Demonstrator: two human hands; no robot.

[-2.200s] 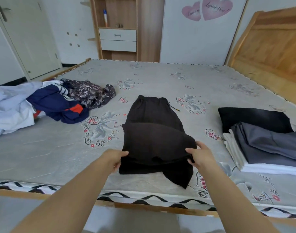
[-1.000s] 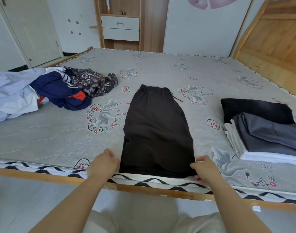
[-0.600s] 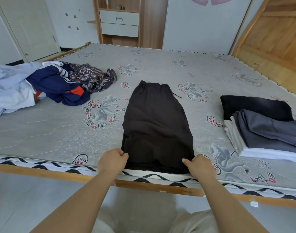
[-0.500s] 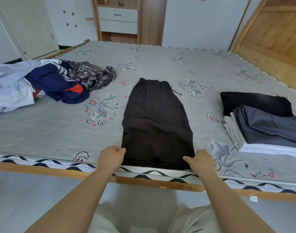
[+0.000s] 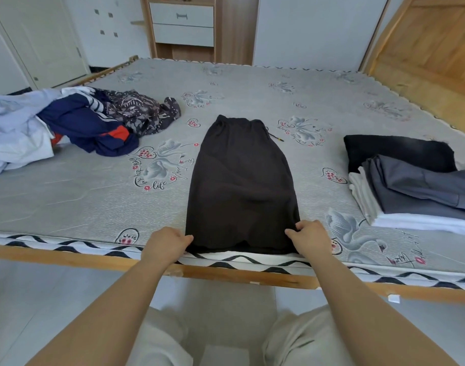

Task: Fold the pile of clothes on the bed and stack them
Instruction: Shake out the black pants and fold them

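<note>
A pair of dark brown trousers (image 5: 239, 180) lies flat and lengthwise on the grey patterned mattress (image 5: 94, 196), waistband at the far end, hem at the near edge. My left hand (image 5: 168, 243) pinches the near left corner of the hem. My right hand (image 5: 309, 237) pinches the near right corner. At the left lies an unfolded pile of clothes (image 5: 75, 125): pale blue, navy with orange, and a dark patterned piece. A stack of folded clothes (image 5: 416, 186) in black, grey and white sits at the right.
The bed's wooden frame (image 5: 226, 273) runs along the near edge, and a wooden headboard (image 5: 431, 48) stands at the far right. A cabinet with white drawers (image 5: 182, 25) stands beyond the bed, a door (image 5: 41, 40) to its left. My light trousers show below.
The trousers were folded back on themselves 2.2 s ago; both hands drew the end toward the near edge and laid them out flat. My hands now grip the hem corners.
</note>
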